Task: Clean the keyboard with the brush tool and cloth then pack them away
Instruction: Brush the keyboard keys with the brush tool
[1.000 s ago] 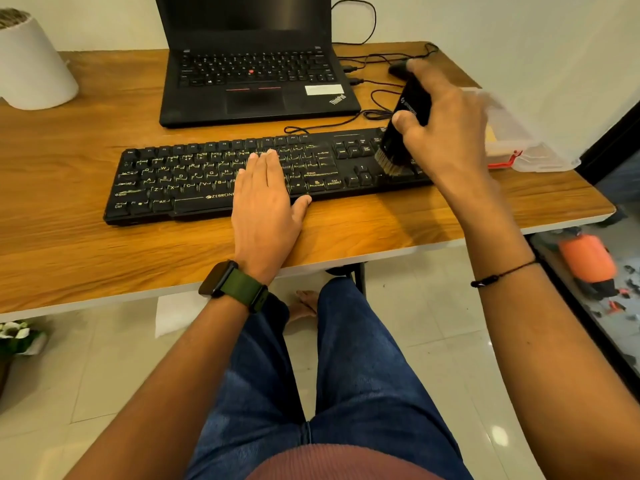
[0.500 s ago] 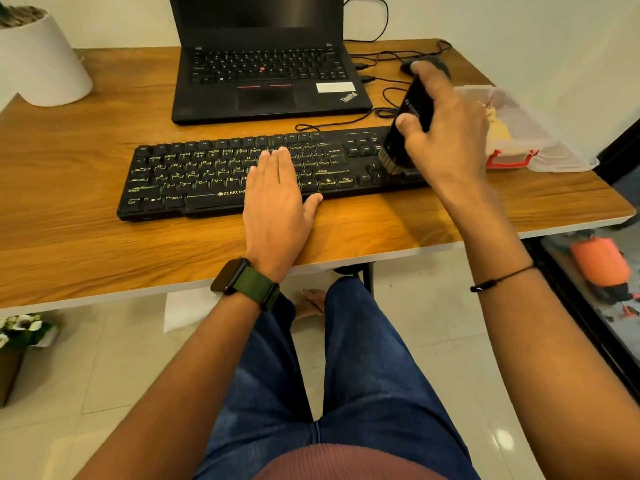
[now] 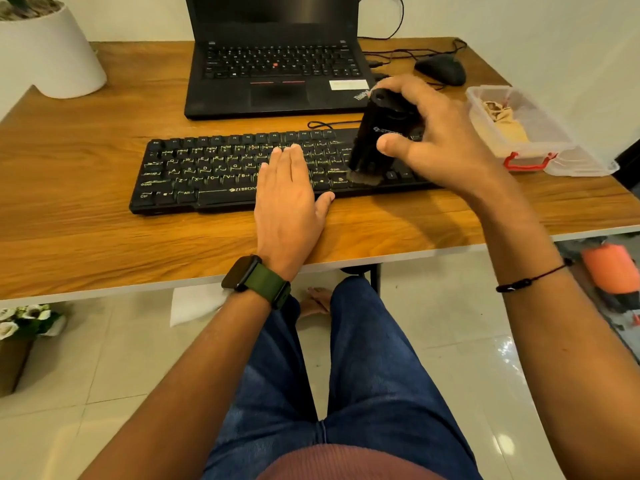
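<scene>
**A:** What differs from half a second ago?

**B:** The right hand (image 3: 440, 140), gripping the black block-shaped brush tool (image 3: 379, 140) between thumb and curled fingers, has slid leftward along the black full-size plastic keyboard (image 3: 214, 174); its bristles now touch the keys beside the right Shift, and the black computer mouse (image 3: 441, 68), earlier hidden behind the hand, shows. The left hand (image 3: 289, 199) stays flat, fingers straight and together on the middle keys, thumb against the front edge.

**A:** And the count?

**B:** One keyboard, lying across the middle of the wood-grain desk (image 3: 86, 220). One brush tool. One open black laptop (image 3: 277, 64) behind it. One mouse, far right. One clear plastic storage box with a red latch (image 3: 530, 133) at the right edge, holding one crumpled beige cloth (image 3: 502, 116). One white plant pot (image 3: 45, 53), far left. Two hands, one green-strapped wristwatch (image 3: 256, 277), one black cord bracelet (image 3: 530, 280).
</scene>
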Motion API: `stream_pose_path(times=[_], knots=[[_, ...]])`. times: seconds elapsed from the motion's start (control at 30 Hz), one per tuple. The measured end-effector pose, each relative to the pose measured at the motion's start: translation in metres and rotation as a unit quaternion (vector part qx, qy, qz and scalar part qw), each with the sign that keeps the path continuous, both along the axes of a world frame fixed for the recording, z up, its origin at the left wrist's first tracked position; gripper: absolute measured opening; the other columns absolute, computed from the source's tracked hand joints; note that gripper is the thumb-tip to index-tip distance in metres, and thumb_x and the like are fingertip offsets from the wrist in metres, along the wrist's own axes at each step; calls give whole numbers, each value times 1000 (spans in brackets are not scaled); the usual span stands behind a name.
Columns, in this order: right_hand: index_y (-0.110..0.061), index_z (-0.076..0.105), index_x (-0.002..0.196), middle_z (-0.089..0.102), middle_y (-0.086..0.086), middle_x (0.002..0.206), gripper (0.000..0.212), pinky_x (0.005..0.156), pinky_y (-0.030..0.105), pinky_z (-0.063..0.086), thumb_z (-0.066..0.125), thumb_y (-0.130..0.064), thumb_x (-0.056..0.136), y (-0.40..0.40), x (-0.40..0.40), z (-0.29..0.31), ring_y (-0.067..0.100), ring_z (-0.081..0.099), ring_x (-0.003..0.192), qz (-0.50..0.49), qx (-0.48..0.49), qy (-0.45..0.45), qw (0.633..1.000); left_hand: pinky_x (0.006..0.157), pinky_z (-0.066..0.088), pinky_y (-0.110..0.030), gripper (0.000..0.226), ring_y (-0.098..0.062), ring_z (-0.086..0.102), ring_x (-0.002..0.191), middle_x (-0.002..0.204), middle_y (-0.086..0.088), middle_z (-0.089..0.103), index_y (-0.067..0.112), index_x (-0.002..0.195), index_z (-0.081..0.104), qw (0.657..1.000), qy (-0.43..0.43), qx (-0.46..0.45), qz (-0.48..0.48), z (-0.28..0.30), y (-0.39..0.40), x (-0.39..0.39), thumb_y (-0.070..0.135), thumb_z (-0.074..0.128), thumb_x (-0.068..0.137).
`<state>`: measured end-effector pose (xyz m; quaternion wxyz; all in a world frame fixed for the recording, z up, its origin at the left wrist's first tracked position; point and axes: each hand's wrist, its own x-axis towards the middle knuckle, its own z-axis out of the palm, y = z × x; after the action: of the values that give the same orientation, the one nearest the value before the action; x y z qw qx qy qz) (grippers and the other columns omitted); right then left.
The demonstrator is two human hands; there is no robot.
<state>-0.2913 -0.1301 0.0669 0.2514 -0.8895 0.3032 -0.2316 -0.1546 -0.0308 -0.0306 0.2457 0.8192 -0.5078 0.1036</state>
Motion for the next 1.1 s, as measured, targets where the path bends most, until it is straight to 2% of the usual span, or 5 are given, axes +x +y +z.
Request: stream_pose_path(times=[0.47,0.63,0.73,0.97,1.1], knots=[[-25,46,127,51,-12,112,46,70,-1,39,60,-13,85,18,44,-8,6,49,102,83,2,-16,996,114,9,-46,79,-29,25,139,145,-17,35,-1,142,25,996,-3,15,83,0,10,-2,47,54,87],[-28,44,129,53,-5,120,48,75,14,38,61,-14,86,5,33,3,8,45,107,63,-37,48,996,115,5,-45,78,-27,20,141,148,-15,31,1,144,21,995,9,21,93,1,11,-2,48,50,89],[-28,45,128,53,-7,117,48,72,11,35,61,-13,86,3,30,9,8,45,104,45,-56,38,997,115,4,-44,77,-27,19,141,149,-14,29,1,144,19,995,9,24,92,1,11,-1,48,49,90],[-28,46,127,55,-6,116,46,85,28,45,60,-15,84,18,48,0,12,49,105,74,-51,52,995,116,4,-43,78,-26,17,142,150,-15,27,1,145,17,996,15,28,89,0,10,-1,47,49,90],[-25,46,125,50,-13,109,44,76,9,42,59,-12,85,24,57,-2,6,48,101,85,4,-9,996,115,6,-43,77,-27,21,140,148,-16,32,0,143,21,996,12,17,90,1,10,-1,45,52,89]])
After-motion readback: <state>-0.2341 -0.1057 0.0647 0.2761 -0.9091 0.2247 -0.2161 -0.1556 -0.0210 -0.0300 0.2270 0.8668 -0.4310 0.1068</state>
